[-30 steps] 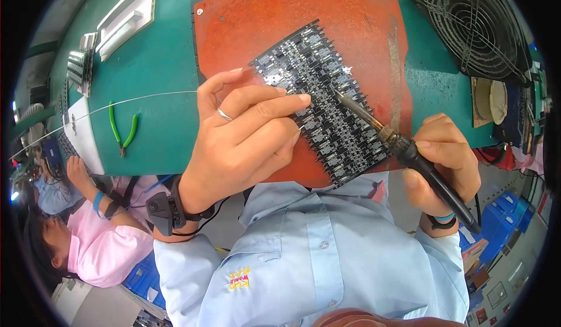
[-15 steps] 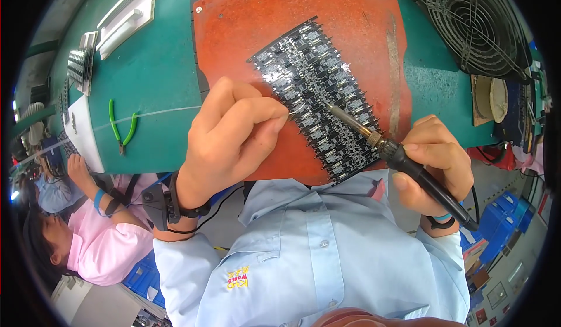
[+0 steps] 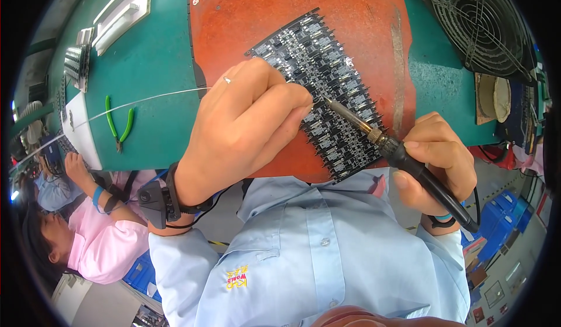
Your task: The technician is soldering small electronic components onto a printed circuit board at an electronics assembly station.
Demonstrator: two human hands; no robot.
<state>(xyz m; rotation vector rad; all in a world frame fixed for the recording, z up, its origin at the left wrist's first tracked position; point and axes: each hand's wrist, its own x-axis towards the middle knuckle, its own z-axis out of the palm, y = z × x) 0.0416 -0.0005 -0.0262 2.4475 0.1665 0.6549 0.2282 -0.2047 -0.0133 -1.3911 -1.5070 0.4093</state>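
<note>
A black circuit board panel, dense with small parts, lies at a slant on the orange-red mat. My right hand is closed around the black handle of a soldering iron, whose tip meets the middle of the panel. Pinched in my left hand is a thin solder wire, which trails away to the left. The fingertips hover over the panel's left side, close to the iron's tip. My left hand hides part of the panel, and the wire's end is hard to make out.
Green-handled cutters lie left on the green table. A black fan with a wire guard stands far right, near a roll. White holders sit far left. A co-worker in a pink sleeve works at lower left.
My left hand has moved right with the solder wire, bringing its fingertips closer to the iron's tip and over the panel. The soldering iron has barely shifted.
</note>
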